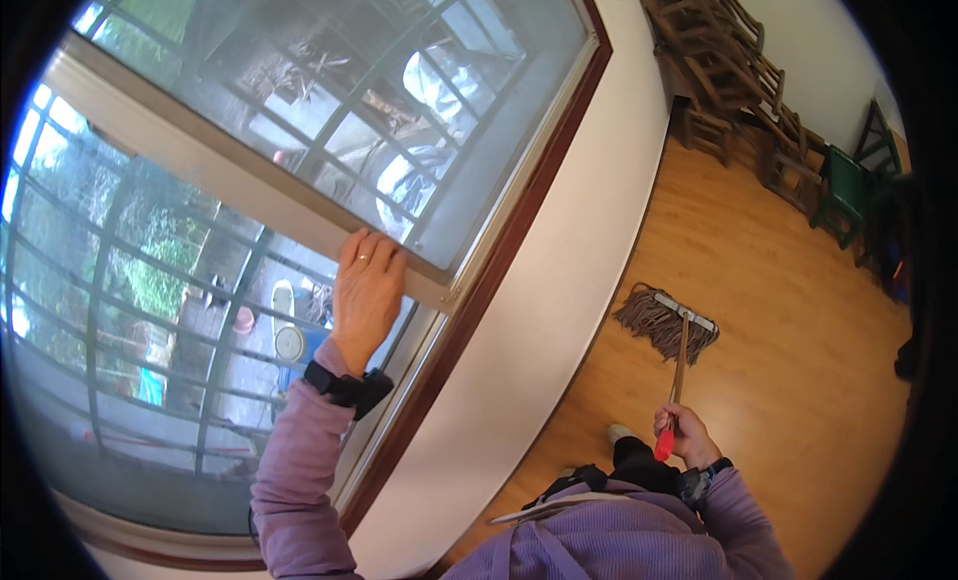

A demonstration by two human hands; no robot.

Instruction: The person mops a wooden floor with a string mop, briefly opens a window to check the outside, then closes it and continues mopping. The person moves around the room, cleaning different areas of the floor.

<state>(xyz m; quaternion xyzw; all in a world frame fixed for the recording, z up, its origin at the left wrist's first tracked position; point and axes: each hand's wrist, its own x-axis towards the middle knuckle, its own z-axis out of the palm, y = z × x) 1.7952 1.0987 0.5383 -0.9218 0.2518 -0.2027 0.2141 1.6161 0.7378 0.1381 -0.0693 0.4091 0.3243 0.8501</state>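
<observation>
Head view: piled wooden chairs [705, 53], green stool [843, 186] beyond mop [661, 325].

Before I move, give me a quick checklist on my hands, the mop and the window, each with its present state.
1. Left hand touching the window frame: ok, fingers at its edge.
2. Left hand's grip firm: cannot tell, the thumb is hidden.
3. Right hand closed around the mop handle: ok.
4. Mop head down on the wooden floor: ok, strands spread.
5. Stacked wooden furniture apart from the mop: ok, it stands by the far wall.
6. Floor dry: cannot tell from this view.
</observation>
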